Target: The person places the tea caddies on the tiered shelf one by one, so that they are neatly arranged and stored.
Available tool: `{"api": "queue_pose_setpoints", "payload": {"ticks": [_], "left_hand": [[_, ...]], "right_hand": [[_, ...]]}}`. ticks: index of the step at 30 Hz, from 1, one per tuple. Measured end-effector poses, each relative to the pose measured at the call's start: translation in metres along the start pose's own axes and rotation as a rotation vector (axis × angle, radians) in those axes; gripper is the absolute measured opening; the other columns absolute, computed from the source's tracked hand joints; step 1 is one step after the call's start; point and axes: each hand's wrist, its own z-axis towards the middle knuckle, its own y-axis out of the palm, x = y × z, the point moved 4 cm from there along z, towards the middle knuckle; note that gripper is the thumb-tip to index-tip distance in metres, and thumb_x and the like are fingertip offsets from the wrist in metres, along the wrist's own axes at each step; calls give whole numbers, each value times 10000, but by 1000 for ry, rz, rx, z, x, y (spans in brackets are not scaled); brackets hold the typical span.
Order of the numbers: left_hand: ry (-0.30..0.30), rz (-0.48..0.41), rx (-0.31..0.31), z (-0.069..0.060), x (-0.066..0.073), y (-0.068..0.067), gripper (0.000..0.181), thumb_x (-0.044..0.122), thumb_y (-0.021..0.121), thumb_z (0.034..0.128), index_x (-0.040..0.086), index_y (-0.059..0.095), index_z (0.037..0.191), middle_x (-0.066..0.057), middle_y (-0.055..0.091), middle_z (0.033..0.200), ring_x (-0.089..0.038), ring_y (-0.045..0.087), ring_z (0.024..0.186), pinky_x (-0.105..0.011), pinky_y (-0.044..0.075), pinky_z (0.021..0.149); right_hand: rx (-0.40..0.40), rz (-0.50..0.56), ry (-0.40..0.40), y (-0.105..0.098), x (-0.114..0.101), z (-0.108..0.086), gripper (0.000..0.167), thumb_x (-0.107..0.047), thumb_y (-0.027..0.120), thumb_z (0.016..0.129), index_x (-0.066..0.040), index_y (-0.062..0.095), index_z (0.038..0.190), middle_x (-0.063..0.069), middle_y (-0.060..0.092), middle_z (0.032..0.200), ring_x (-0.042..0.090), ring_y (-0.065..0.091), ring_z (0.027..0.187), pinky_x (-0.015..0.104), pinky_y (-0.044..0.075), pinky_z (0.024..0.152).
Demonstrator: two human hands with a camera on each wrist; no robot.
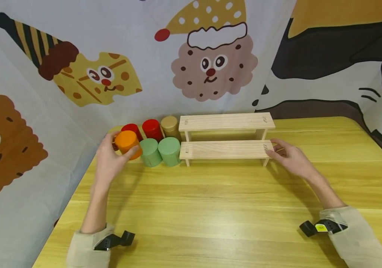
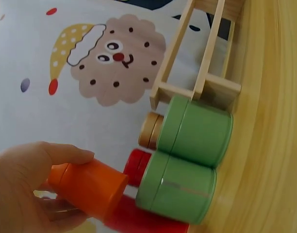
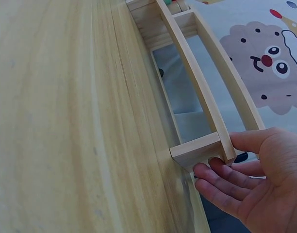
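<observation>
My left hand (image 1: 108, 158) grips an orange canister (image 1: 127, 142) between thumb and fingers. The canister is raised above the table and slightly tilted, in front of a red canister (image 1: 131, 128) that it partly hides. Just right of it, two green canisters (image 2: 194, 131) stand side by side. Behind them are another red canister (image 1: 152, 129) and a gold canister (image 1: 170, 126). At the right end of a two-step wooden shelf (image 1: 226, 149), my right hand (image 1: 293, 160) holds the lower step, thumb on the board and fingers against the end leg (image 3: 199, 150).
The shelf and canisters stand along the back of a wood-grain table (image 1: 191, 208). Behind it hangs a white cloth (image 1: 154, 82) printed with cartoon food figures. Each wrist carries a black strap with a small camera (image 1: 128, 238).
</observation>
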Motion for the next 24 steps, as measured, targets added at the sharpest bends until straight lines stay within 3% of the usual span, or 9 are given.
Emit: {"api": "queue_pose_setpoints", "payload": {"ticks": [7, 14, 20, 24], "left_hand": [[45, -46, -12, 1, 17, 13, 674, 137, 834, 836, -61, 491, 1382, -230, 577, 1247, -361, 550, 1041, -499, 471, 918], [93, -50, -19, 3, 32, 27, 666, 162, 856, 818, -43, 515, 1352, -203, 591, 1187, -320, 527, 927, -382, 435, 788], [81, -85, -69, 4, 45, 42, 702, 206, 851, 828, -17, 497, 1391, -167, 591, 1252, -317, 563, 1032, -431, 479, 901], [112, -121, -77, 4, 55, 51, 686, 203, 860, 818, -8, 516, 1373, -149, 601, 1230, -298, 557, 1033, -422, 471, 894]], "right_hand": [[-1, -3, -1, 1, 1, 0, 644, -320, 542, 1056, 81, 335, 1516, 336, 546, 1284, 506, 590, 1122, 605, 496, 906], [-2, 1, 8, 1, 2, 0, 658, -335, 537, 1057, 80, 325, 1522, 337, 543, 1294, 501, 586, 1137, 598, 497, 904], [3, 2, 7, 1, 2, 0, 655, -332, 541, 1055, 77, 331, 1521, 334, 552, 1286, 497, 593, 1136, 594, 495, 910], [1, 6, 4, 0, 2, 0, 653, -326, 540, 1056, 79, 327, 1522, 333, 551, 1282, 497, 593, 1137, 597, 495, 914]]}}
